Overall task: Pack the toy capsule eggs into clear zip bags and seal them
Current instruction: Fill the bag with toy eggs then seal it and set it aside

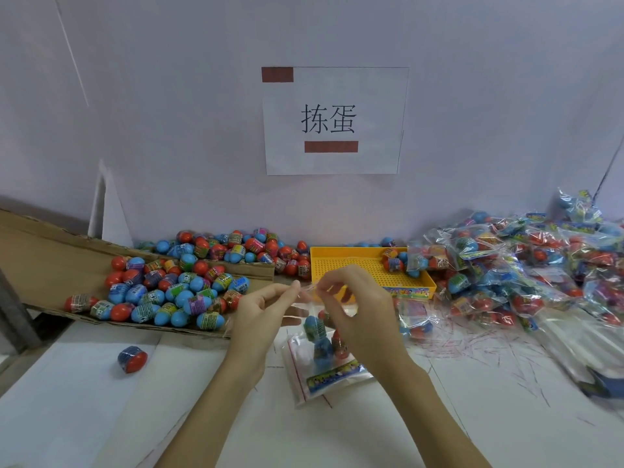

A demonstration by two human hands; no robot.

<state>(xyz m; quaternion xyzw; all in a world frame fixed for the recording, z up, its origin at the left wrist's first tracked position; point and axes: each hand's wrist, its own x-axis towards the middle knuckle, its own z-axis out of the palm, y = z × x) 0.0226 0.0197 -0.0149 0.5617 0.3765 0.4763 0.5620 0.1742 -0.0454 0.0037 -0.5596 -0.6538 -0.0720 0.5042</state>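
Observation:
A clear zip bag (305, 309) hangs upright over the table's middle with several blue and red capsule eggs (319, 336) inside. My left hand (258, 310) pinches the bag's top edge on the left. My right hand (354, 298) pinches the same top edge on the right, fingers curled over it. Under the bag lies a stack of flat empty zip bags (304, 380) with a printed strip. Loose eggs (169, 292) fill a cardboard flap at left.
More eggs (236, 248) pile along the wall. A yellow perforated tray (358, 265) sits behind my hands with a few eggs in its corner. Sealed filled bags (526, 265) heap at right. One lone egg (132, 359) lies at the left front. Thin plastic strips (472, 342) litter the table.

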